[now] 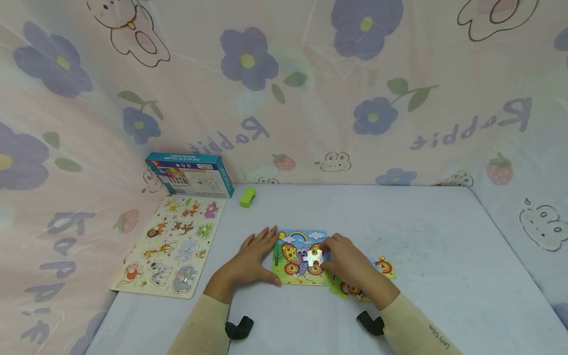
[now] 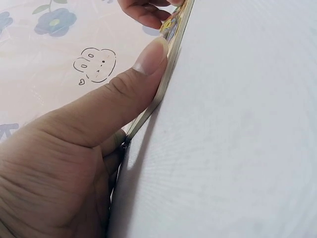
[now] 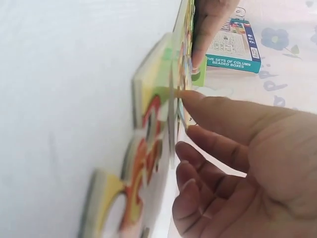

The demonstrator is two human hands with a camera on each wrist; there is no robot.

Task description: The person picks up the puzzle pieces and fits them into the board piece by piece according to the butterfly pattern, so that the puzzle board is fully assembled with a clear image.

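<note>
A square butterfly jigsaw board (image 1: 288, 280) lies on the table in the head view. My left hand (image 1: 250, 261) rests along its left side, fingers stretched towards the upper corner and thumb by the lower one. The left wrist view shows the thumb (image 2: 143, 69) against the board's edge. With thumb and index finger, my right hand (image 1: 348, 259) pinches a puzzle piece (image 1: 314, 257), which shines with glare over the butterfly's right wing. Loose puzzle pieces (image 1: 385, 266) lie beside and partly under the right hand; the right wrist view shows more pieces (image 3: 133, 168) close up.
An animal picture board (image 1: 170, 246) lies at the left. Behind it stands a blue bead-set box (image 1: 195, 177), with a small green block (image 1: 247, 197) next to it. Patterned cloth (image 1: 301, 118) hangs around the back and sides of the white table (image 1: 443, 246).
</note>
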